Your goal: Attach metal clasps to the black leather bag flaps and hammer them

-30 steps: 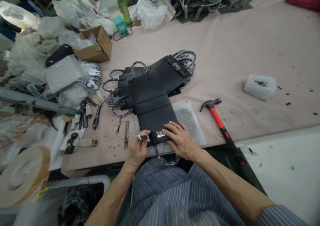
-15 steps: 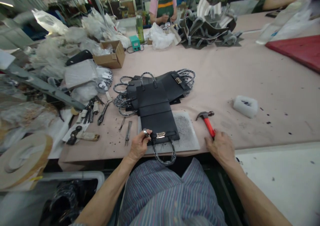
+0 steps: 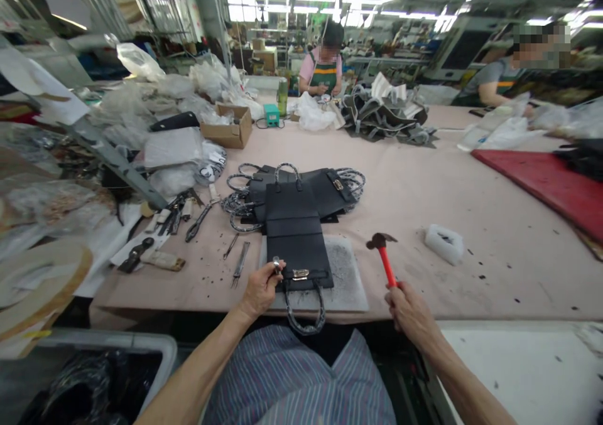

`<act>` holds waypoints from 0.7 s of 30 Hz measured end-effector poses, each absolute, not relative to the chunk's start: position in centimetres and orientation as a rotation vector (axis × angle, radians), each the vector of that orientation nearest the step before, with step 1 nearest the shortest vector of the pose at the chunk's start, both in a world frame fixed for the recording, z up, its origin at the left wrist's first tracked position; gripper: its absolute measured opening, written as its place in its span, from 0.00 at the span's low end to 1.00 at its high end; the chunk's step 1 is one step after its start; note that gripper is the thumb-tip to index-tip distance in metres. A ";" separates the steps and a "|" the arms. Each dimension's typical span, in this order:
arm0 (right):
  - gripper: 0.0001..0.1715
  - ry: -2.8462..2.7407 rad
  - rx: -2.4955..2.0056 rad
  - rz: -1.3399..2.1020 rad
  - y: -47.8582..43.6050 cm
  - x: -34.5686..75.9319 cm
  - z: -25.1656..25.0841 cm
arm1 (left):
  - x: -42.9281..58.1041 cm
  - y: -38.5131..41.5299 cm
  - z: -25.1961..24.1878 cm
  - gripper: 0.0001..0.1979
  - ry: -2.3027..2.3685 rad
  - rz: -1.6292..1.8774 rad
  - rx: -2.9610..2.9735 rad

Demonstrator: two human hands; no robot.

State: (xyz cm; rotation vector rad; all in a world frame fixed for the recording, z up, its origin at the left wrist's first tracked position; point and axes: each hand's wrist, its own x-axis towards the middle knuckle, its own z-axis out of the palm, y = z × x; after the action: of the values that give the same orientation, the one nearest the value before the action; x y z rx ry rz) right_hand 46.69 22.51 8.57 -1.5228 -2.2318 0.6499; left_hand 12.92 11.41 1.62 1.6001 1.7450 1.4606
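A claw hammer (image 3: 386, 265) with a red handle is in my right hand (image 3: 409, 309), its dark head pointing away from me, to the right of the white board (image 3: 346, 268). The fingers of my left hand (image 3: 261, 287) pinch a small shiny metal piece (image 3: 276, 262) at the left edge of a black leather bag panel (image 3: 299, 246). This panel lies unfolded over the board, with a gold-coloured clasp (image 3: 300, 275) near its close end. A plastic-wrapped handle (image 3: 306, 329) hangs over the table edge. What the metal piece rests on is hidden by my fingers.
More black bag panels (image 3: 325, 189) are stacked behind. Left of them lie tweezers (image 3: 241, 263), pliers (image 3: 198, 222) and another hammer (image 3: 162, 260). A white plastic container (image 3: 443, 244) stands at right. Two co-workers sit across the table, one near a green bottle (image 3: 282, 97).
My right hand has raised the hammer from the tabletop and tilted its head up. My left hand keeps its pinch at the panel's edge. The view has tipped upward.
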 end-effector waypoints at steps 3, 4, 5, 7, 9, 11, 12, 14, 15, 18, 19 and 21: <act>0.20 -1.969 -1.393 1.020 21.1 43.5 13.7 | 12.9 11.4 1.9 0.10 1.750 1.447 1.621; 0.20 -1.968 -1.283 1.059 20.7 42.4 15.4 | 12.9 11.4 2.0 0.10 1.752 1.445 1.629; 0.20 -2.034 -1.189 1.032 20.2 41.3 16.9 | 12.9 11.4 2.2 0.10 1.755 1.444 1.635; 0.19 -2.212 -1.046 0.864 19.5 39.5 18.8 | 12.9 11.4 2.4 0.11 1.763 1.438 1.646; 0.17 -2.424 -0.958 0.672 19.0 38.3 19.6 | 12.9 11.4 2.4 0.12 1.768 1.430 1.655; 0.15 -2.609 -0.923 0.565 18.9 37.6 20.0 | 12.9 11.4 2.3 0.11 1.768 1.421 1.651; 0.14 -2.669 -0.923 0.548 18.9 37.4 20.4 | 12.9 11.5 2.2 0.11 1.767 1.419 1.645; 0.14 -2.664 -0.920 0.558 19.1 37.2 21.5 | 12.8 11.5 2.0 0.11 1.767 1.424 1.633; 0.14 -2.592 -0.914 0.574 19.1 37.2 22.2 | 12.8 11.5 1.9 0.12 1.767 1.430 1.627; 0.14 -2.250 -0.895 0.607 19.0 37.0 23.1 | 12.8 11.5 1.6 0.13 1.752 1.457 1.624; 0.14 -2.212 -0.882 0.611 19.0 37.0 22.9 | 12.8 11.5 1.5 0.12 1.749 1.464 1.625; 0.14 -2.327 -0.881 0.601 18.9 37.0 21.9 | 12.7 11.4 1.4 0.13 1.743 1.463 1.633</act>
State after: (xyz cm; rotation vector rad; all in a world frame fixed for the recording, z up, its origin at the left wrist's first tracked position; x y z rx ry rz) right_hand 37.00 18.92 21.94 -0.8813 -2.3270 0.6008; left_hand 12.75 11.43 1.40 1.6327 1.7435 1.4628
